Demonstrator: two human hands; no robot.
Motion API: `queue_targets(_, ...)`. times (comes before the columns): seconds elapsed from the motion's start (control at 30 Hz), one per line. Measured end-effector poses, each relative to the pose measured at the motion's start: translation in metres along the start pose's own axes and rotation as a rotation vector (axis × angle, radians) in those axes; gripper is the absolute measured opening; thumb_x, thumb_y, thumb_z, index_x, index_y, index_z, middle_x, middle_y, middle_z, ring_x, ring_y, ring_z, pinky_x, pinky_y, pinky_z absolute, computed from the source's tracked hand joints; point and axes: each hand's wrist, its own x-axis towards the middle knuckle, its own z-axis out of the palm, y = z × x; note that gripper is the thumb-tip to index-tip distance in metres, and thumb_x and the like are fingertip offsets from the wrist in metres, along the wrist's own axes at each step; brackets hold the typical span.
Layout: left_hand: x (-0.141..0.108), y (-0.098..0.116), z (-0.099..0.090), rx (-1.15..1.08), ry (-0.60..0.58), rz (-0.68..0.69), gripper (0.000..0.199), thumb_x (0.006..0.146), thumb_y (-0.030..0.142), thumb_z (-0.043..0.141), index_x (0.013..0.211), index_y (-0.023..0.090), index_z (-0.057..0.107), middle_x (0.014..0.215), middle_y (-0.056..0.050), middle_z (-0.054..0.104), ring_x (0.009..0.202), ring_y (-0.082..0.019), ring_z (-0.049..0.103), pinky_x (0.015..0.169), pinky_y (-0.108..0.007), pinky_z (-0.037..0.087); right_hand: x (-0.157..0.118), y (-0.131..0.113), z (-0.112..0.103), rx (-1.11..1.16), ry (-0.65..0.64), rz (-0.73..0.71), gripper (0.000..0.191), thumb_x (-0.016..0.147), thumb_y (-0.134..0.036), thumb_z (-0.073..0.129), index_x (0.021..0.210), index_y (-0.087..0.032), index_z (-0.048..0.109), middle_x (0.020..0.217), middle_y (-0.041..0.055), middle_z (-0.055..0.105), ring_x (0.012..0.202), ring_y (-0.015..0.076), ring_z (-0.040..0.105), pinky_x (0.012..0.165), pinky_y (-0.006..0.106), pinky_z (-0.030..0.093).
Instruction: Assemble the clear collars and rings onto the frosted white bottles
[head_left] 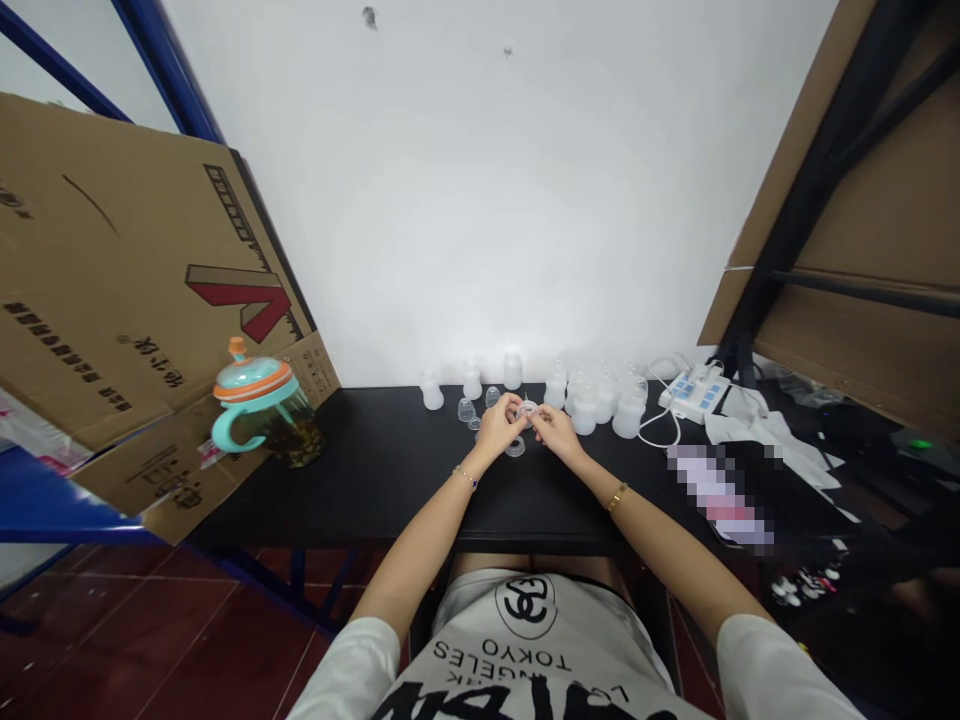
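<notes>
Above the black table [367,470], my left hand [499,424] and my right hand [556,432] meet with fingers closed around a translucent baby bottle nipple in its collar ring [527,408]. The fingers cover part of it. On the table just below my hands lies a clear collar ring [514,449]. Small clear domed caps [466,410] stand to the left of my left hand. Behind them are several frosted white baby bottles, one being a bottle [432,391] at the left. Right of my right hand stands a cluster of capped baby bottles [585,405].
A teal-lidded pitcher [281,425] with dark liquid stands at the left by a large cardboard box [135,270]. At the right are a white power strip [694,393] with cables, crumpled white paper [772,440] and a pixelated flat item [720,495]. A white wall [487,200] bounds the back.
</notes>
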Motion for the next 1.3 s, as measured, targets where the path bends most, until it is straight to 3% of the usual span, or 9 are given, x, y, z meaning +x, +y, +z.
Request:
queue_targets(0.47,-0.0024,0.0076,-0.0020,0.033,-0.001,-0.011,0.019,0.081,0.027,0.067,0.100,0.024,0.062,0.084,0.002,0.072,0.062,-0.014,0.062,0.065,-0.026,0.044,-0.0029,-0.0020,0.0000,-0.009,0.001,-0.029,0.029,0.087,-0.047,0.057,0.072,-0.023,0.052,0.049,-0.0057,0.052,0.043,0.0129,0.054,0.045,0.022,0.041)
queue_targets(0.73,-0.0033,0.0056,-0.0013,0.115,0.026,-0.010,0.019,0.084,0.029,0.066,0.103,0.026,0.064,0.087,0.001,0.074,0.062,-0.015,0.063,0.062,-0.027,0.042,0.0017,0.0035,0.0018,0.027,-0.058,0.041,0.027,0.086,-0.047,0.059,0.079,-0.021,0.060,0.060,-0.0034,0.059,0.042,0.0108,0.055,0.035,0.019,0.040)
queue_targets(1.1,-0.0023,0.0083,-0.0067,0.160,0.058,-0.011,0.022,0.084,0.021,0.064,0.105,0.025,0.071,0.095,-0.002,0.074,0.063,-0.015,0.062,0.062,-0.027,0.043,-0.0002,0.0000,0.0000,0.023,-0.057,0.024,0.022,0.085,-0.037,0.059,0.096,-0.020,0.067,0.067,-0.0032,0.061,0.044,0.0094,0.055,0.038,0.018,0.042)
queue_targets(1.3,-0.0030,0.0110,-0.0064,0.191,0.057,0.032,0.023,0.087,0.021,0.061,0.108,0.023,0.070,0.097,-0.002,0.071,0.064,-0.012,0.059,0.067,-0.026,0.045,0.0000,-0.0011,0.0000,0.016,-0.084,0.061,0.019,0.085,-0.036,0.059,0.084,-0.018,0.067,0.068,-0.0012,0.065,0.044,0.0091,0.055,0.037,0.018,0.041)
